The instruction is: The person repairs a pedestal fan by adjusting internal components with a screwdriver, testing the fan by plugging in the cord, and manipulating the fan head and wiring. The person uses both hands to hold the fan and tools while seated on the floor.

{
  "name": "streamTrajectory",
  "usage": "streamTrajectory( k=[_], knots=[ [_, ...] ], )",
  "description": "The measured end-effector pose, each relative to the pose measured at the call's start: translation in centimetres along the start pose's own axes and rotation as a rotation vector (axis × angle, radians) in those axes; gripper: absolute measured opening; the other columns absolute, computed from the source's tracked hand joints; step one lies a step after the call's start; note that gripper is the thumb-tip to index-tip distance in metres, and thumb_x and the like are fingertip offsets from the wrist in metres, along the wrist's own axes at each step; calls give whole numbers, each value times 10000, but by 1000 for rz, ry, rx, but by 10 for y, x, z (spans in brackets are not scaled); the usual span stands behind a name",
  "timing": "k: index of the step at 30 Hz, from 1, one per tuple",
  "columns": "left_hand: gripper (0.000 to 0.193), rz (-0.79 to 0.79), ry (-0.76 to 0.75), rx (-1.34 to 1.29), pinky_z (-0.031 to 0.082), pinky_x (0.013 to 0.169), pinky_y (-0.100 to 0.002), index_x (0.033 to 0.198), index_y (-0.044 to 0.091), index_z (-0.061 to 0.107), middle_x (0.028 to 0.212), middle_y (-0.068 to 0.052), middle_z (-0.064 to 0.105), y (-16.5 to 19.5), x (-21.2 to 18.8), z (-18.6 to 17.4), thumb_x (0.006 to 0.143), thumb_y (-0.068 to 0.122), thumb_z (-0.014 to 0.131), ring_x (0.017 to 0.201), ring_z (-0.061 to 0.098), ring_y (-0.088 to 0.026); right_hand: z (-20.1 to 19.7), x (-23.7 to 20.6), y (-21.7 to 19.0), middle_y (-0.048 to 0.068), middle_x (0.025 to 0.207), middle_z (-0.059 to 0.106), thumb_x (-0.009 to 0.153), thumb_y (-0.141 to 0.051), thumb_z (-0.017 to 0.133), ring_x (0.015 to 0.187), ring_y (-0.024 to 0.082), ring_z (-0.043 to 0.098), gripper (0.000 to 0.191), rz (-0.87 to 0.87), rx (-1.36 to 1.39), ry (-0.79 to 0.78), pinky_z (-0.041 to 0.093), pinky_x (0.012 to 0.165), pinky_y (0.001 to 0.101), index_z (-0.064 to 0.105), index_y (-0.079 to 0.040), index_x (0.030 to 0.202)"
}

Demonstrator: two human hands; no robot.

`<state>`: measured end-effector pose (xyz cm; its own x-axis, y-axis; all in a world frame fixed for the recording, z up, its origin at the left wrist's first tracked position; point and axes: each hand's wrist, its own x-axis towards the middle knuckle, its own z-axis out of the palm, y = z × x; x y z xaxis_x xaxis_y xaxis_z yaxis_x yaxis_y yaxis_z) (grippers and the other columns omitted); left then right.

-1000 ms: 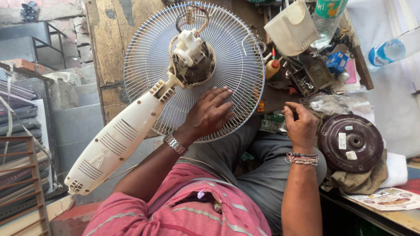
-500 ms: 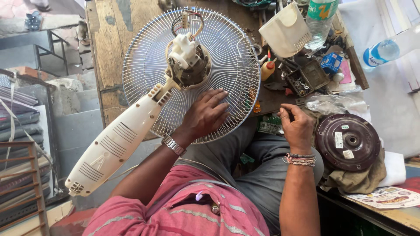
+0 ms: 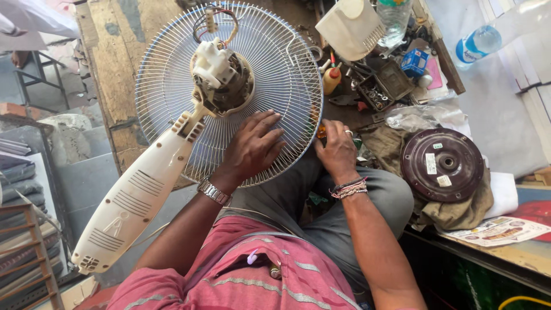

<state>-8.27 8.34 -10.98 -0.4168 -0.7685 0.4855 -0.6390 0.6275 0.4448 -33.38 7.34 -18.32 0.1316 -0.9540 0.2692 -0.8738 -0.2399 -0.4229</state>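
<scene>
Plainly, the white wire fan guard [image 3: 229,95] lies flat across the person's lap and the edge of the worn wooden workbench [image 3: 109,51], its back turned up so that the exposed motor housing [image 3: 222,77] sits at the hub, with loose coloured wires [image 3: 213,20] curling out above it. Lying this way, the guard seems steadied for work at its rim, and the long cream stand neck [image 3: 138,198] juts down and to the left from the hub, hanging free beyond the knee. The left hand [image 3: 252,146] rests palm down on the lower right part of the grille, fingers spread and pressed onto the wires, apparently to keep the whole thing from rocking; it pins rather than grasps. The right hand [image 3: 337,150] sits just beside the guard's right rim, fingers curled in towards a small orange piece [image 3: 321,132] at the edge, though whether it pinches that piece or only touches it I cannot tell. So the guard lies under the left palm and against the right fingertips, between the two hands. Beyond them, on the bench to the right, a dark round motor cover [image 3: 442,165] lies on a drab cloth [image 3: 459,209], with a cream fan casing [image 3: 350,28], a small orange-capped bottle [image 3: 331,77], a tray of small parts [image 3: 384,86] and a clear water bottle [image 3: 479,40] further off.
</scene>
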Motion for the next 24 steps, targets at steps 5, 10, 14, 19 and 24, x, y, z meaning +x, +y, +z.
streamTrajectory(
  k=[5,10,14,19,24],
  knots=[
    [270,-14,-4,-5,443,1133,-494,1093,23,750,1338,-190,659,0,2,2,923,232,767,1336,568,-355,0,3,-5,144,1061,624,789,-273,870,1047,362,609,429,186,-44,-94,515,874,479,650,-63,1091],
    [272,-17,-22,19,437,1146,-495,1090,30,754,1339,-188,663,0,2,2,920,241,770,1341,566,-351,3,7,-14,122,984,622,844,-261,799,978,338,614,301,114,-110,-73,535,819,473,709,-86,1072],
    [279,-23,-16,7,444,1130,-491,1095,19,750,1331,-197,662,0,1,2,924,239,770,1334,568,-364,0,11,-20,124,946,603,860,-281,766,946,334,600,248,-2,-255,59,541,803,445,722,-74,989],
    [284,-28,-10,-3,445,1132,-492,1104,19,750,1337,-197,658,0,0,1,925,240,762,1337,564,-371,3,14,-28,108,918,581,851,-320,785,923,316,586,246,-79,-359,103,515,771,448,724,-82,833],
    [302,-32,-24,-4,431,1129,-496,1112,24,744,1356,-201,649,-1,-2,0,921,257,761,1353,542,-374,4,13,-22,107,942,596,812,-306,793,949,317,592,232,-50,-394,123,508,798,458,715,-89,843]
  ],
)
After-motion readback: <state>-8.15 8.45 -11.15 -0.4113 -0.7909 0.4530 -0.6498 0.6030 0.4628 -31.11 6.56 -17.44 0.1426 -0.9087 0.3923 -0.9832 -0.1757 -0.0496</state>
